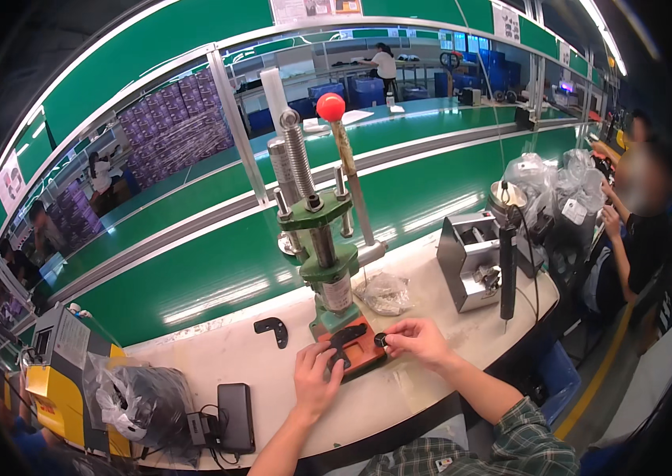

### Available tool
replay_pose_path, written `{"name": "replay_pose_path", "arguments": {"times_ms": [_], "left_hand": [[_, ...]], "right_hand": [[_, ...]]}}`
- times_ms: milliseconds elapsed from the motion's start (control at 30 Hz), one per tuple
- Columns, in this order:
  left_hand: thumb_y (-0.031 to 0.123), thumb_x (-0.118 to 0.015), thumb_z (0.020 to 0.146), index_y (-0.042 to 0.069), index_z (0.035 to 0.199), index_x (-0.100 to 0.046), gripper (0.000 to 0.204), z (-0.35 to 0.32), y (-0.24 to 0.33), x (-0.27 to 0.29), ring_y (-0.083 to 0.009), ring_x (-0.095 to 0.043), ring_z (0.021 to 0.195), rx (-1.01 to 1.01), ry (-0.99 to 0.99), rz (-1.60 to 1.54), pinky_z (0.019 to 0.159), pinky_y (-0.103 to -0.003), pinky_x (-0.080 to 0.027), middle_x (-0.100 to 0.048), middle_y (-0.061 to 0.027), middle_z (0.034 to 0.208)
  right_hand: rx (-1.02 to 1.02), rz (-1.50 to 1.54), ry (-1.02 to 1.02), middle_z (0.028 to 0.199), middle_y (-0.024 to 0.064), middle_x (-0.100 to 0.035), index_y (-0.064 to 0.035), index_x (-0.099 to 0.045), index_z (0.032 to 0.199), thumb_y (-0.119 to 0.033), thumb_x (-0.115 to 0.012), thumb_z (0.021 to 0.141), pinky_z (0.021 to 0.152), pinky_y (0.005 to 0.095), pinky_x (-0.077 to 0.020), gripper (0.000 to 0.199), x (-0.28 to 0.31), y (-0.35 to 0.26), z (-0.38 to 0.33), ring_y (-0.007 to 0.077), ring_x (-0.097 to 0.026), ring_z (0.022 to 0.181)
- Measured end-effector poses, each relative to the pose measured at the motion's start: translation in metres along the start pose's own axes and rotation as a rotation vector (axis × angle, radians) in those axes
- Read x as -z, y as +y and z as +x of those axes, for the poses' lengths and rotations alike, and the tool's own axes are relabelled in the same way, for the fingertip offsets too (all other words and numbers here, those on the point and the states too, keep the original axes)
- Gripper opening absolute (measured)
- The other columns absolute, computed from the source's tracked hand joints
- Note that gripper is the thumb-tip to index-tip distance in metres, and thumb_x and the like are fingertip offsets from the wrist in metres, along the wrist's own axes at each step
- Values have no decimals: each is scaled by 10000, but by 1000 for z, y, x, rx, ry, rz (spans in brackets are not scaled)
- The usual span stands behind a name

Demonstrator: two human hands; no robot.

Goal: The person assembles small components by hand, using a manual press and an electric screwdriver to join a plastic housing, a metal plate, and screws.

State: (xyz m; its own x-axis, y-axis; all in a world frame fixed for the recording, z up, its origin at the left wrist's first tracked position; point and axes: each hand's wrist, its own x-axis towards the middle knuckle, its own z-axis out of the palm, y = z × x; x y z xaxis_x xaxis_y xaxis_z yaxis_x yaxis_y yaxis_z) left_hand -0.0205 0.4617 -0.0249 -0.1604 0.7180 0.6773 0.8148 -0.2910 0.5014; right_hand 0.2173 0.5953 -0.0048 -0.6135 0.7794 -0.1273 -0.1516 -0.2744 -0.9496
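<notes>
A small, round black part (pixel 380 339) sits pinched in the fingertips of the right hand (pixel 417 340), just right of centre in the lower half of the frame. It is dark and tiny; its finer shape cannot be made out. A flat, forked black piece (pixel 346 339) lies on the reddish-brown plate (pixel 361 356) at the foot of the green press (pixel 328 262), whose lever ends in a red knob (pixel 330 106) near the top centre. The left hand (pixel 316 379) rests on the plate's left edge, its fingers touching the forked piece and covering part of it; it seems to press down rather than grasp. The round part hovers at the plate's right edge, just beside the forked piece. Another black piece (pixel 272 329) lies apart on the white bench (pixel 193 357), left of the press.
</notes>
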Motion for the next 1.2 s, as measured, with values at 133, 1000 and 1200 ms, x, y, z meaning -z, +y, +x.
{"name": "replay_pose_path", "arguments": {"times_ms": [133,1000,1200], "left_hand": [[90,-789,839,15,1110,-746,284,5,3,-3,-372,-632,1140,-5,-16,30,996,-462,-539,-701,-139,1203],[171,-702,905,80,1339,-713,443,6,3,2,-394,-533,1184,0,-237,154,1047,-498,-474,-612,-187,1259],[190,-670,934,89,1365,-704,444,7,10,-6,-410,-481,1217,-35,-270,247,1071,-513,-444,-568,-228,1305]], "right_hand": [[58,-112,11,939,110,-771,74,-707,1135,-101,-786,960,739,284,-614,260,-5,-2,19,151,-746,813],[600,-825,119,843,113,-720,-27,-779,948,-122,-759,917,634,348,-566,102,2,-26,5,230,-715,682],[608,-1085,219,902,139,-754,-51,-774,1008,-159,-720,929,726,404,-583,144,60,-57,21,292,-738,811]]}}
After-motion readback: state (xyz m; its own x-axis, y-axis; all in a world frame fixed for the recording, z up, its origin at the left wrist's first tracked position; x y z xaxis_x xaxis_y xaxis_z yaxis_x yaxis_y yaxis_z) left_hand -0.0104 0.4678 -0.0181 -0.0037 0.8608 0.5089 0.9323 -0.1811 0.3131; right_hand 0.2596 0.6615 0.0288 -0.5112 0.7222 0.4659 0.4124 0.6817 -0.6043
